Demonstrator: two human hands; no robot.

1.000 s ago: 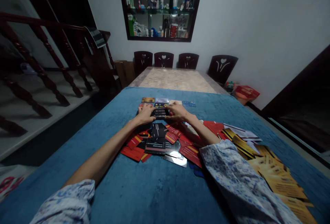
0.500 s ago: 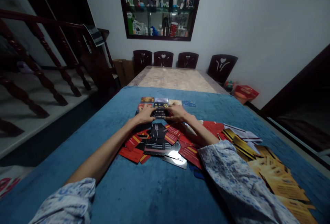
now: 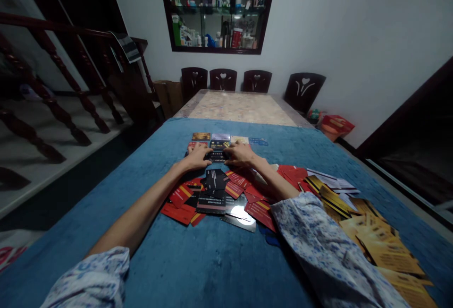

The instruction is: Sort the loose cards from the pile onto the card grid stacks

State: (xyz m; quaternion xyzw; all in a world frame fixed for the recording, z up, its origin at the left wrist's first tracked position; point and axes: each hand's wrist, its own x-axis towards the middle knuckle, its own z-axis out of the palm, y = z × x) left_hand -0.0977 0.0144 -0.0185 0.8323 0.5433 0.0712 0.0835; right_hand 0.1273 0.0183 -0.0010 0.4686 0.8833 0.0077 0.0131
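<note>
Between the left and right edges of the table (image 3: 240, 105), well short of the far one, lies a black card (image 3: 217, 156) that I judge light, stiff and slick, best taken by its short ends. From afar I see the left hand (image 3: 197, 157) loosely curled at its left end, the right hand (image 3: 242, 154) at its right, hands apart; whether either pinches it, I cannot tell.
</note>
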